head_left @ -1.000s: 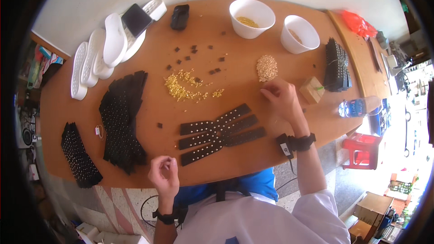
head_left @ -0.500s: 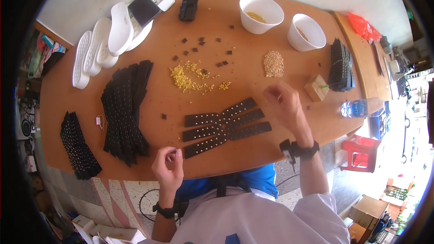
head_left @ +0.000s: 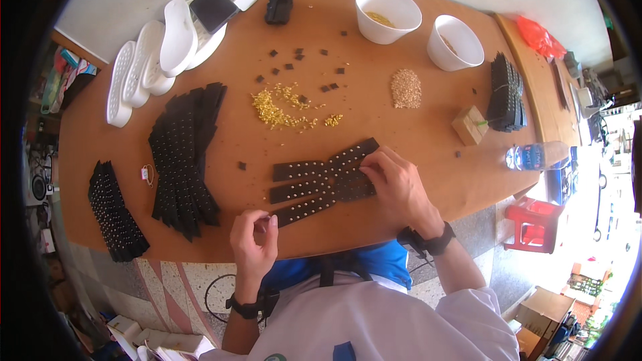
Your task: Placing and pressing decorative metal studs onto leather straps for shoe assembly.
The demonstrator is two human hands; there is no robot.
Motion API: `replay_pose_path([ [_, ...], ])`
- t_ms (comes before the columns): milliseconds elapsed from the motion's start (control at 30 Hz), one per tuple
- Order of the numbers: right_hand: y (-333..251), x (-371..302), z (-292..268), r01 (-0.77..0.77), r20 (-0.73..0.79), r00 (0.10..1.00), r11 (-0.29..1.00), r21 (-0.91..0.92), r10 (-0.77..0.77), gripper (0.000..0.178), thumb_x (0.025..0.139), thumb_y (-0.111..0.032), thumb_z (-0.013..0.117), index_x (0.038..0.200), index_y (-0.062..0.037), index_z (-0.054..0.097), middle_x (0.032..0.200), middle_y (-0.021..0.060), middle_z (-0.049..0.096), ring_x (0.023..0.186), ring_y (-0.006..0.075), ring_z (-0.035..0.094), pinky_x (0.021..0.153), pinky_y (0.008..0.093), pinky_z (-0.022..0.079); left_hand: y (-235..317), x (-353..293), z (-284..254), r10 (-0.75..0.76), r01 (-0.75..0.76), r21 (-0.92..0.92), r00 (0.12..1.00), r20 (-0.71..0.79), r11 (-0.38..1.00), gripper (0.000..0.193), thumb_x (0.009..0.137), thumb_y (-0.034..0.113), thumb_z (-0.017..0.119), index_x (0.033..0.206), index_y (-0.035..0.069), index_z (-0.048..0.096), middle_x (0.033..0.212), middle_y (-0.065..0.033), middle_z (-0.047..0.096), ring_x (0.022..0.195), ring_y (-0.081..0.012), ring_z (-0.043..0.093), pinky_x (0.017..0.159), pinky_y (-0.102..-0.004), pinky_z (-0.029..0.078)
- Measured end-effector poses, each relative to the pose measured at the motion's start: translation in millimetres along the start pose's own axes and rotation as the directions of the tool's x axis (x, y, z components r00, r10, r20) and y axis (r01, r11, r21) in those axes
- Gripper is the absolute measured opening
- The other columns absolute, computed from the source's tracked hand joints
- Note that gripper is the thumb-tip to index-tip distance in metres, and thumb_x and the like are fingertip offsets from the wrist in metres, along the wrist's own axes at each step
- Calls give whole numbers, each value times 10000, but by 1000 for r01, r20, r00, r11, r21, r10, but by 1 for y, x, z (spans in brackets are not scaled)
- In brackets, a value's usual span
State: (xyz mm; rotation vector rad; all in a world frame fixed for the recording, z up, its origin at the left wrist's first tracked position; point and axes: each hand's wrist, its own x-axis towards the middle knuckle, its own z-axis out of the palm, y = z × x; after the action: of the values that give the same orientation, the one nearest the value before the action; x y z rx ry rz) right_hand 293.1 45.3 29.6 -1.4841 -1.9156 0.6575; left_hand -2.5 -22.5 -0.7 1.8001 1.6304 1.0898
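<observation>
Table (head_left: pixel 435 150): two bowls (head_left: pixel 384 35); left hand (head_left: pixel 252 247), right hand (head_left: pixel 401 187) pinched near studded straps (head_left: pixel 299 191), contents unclear.

Two hands show, one left hand (head_left: pixel 254 244) at 7 o'clock and one right hand (head_left: pixel 401 190) between 3 and 4; near the middle, three studded black strap ends (head_left: pixel 297 192) point toward 9. Two black strap piles (head_left: pixel 184 160) sit between 8 and 9, one strap bundle (head_left: pixel 506 93) between 2 and 3. Count two white bowls (head_left: pixel 370 29) toward 1, one wooden block (head_left: pixel 467 128) and one bottle (head_left: pixel 521 158) near 3, one red stool (head_left: pixel 535 212) past 3. The white soles (head_left: pixel 119 90) at 10 overlap, so perhaps five or six.
</observation>
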Motion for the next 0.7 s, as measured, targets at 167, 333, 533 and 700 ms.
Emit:
replay_pose_path([
  [167, 1, 2, 3, 21, 4, 1000, 998, -54, -21, 75, 897, -5, 712, 954, -8, 663, 910, 144, 669, 793, 380, 671, 682, 418, 546, -2, 1, -1, 35, -35, 14, 999, 26, 999, 116, 943, 54, 726, 992, 6, 633, 850, -68, 625, 692, -141, 560, 638, -286, 442],
  [333, -3, 1, -3, -16, -6, 1000, 999, 36, 16, 106, 915, -34, 734, 1010, -6, 696, 902, 125, 685, 762, 292, 692, 671, 365, 549, -2, 1, -1, 32, -32, 13, 999, 28, 999, 112, 935, 54, 728, 978, 12, 633, 847, -79, 632, 678, -171, 561, 639, -309, 451],
  [533, 16, 9, -43, -118, -231, 965, 992, 40, 125, 151, 952, -107, 739, 994, 36, 716, 802, 140, 668, 645, 209, 625, 624, 328, 512, -1, 0, 2, -12, 12, 0, 1000, -2, 1000, 107, 921, 50, 733, 972, 24, 643, 854, -91, 656, 664, -217, 578, 644, -345, 466],
  [700, 58, 35, -65, -277, -294, 913, 959, 59, 282, 200, 926, -136, 751, 977, 57, 736, 801, 143, 722, 696, 207, 674, 678, 329, 543, -2, 2, 2, 18, -18, -19, 1000, 10, 1000, 83, 962, 48, 696, 983, 0, 631, 844, -70, 623, 682, -148, 562, 644, -283, 453],
])
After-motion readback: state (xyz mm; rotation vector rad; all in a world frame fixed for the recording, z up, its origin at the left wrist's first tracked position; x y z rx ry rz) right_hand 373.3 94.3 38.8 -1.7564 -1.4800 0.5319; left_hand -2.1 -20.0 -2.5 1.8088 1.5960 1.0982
